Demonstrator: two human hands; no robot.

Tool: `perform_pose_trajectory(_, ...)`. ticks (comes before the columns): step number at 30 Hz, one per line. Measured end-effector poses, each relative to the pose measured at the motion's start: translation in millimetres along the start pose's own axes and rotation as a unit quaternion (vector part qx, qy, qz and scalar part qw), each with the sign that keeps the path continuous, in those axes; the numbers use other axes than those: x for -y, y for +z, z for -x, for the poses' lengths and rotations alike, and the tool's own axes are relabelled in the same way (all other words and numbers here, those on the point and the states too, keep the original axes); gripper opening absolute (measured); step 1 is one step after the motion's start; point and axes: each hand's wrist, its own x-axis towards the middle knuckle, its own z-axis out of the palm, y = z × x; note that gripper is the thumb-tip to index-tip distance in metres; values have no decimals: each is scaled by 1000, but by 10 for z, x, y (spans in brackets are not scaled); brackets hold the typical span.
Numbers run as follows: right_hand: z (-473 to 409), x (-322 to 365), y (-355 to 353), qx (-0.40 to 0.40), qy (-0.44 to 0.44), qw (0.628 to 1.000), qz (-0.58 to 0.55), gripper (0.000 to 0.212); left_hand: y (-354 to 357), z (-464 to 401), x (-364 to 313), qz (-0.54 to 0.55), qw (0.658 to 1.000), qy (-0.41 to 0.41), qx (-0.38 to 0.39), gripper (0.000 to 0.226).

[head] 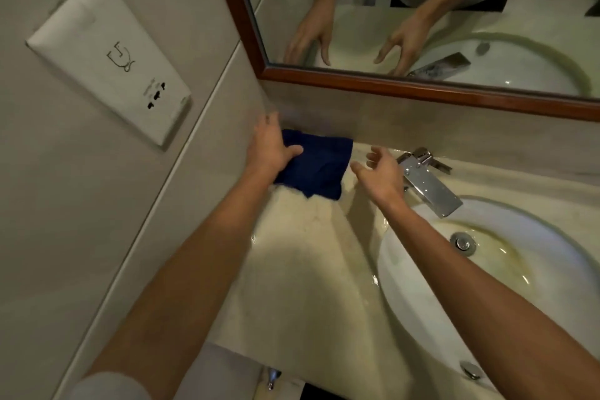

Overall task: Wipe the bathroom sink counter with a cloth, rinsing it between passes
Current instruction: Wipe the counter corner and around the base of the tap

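Cloth, dark blue and folded flat (316, 166), lies on the cream marble table (302, 269) in the far corner, under the left hand (271, 148) and butted against the low backsplash below the wood-framed mirror (422, 84). Left hand presses it w/ straight fingers, thumb laid across the near edge; not gripping, just pinning it down. Right hand (378, 174) hovers just right of the cloth, fingers spread and relaxed, holding nothing, w/ the chrome square-spout tap (428, 182) right beside its knuckles.

Risks from here, as I judge them:
- Flat-palm pressure only, so the cloth could bunch or slide out from under the left hand on a pull stroke, leaving streaks in the corner.
- Right hand is close to the tap; a quick sweep could knock the lever and start water unplanned.
- Table looks wet and glossy nr the white oval basin (406, 286), right of both arms; wiping toward it w/o rinsing prob just spreads grime.
- White wall socket plate (110, 58) sits up-left of the left hand; flicked water from a soaked cloth could reach it.
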Motion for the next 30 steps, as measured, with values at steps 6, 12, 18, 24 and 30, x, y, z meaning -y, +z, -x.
perform_pose_trajectory(6,9,-199,-318,-85,-217,965,122,16,727,209,57,19,1000,-5,-20,53)
perform_pose_trajectory(12,-276,-378,-596,-95,-276,927,235,10,1044,-175,-167,28,998,-53,4,95)
perform_pose_trajectory(18,-364,-465,-634,-53,-328,910,249,11,1451,-338,-151,-38,994,-107,-4,125)
perform_pose_trajectory(24,-383,-476,-631,-51,-322,914,244,7,1417,-517,-78,-58,991,-123,-3,131)
perform_pose_trajectory(30,-396,-463,-605,-35,-324,915,238,12,1566,-519,-211,-102,982,-156,-10,127)
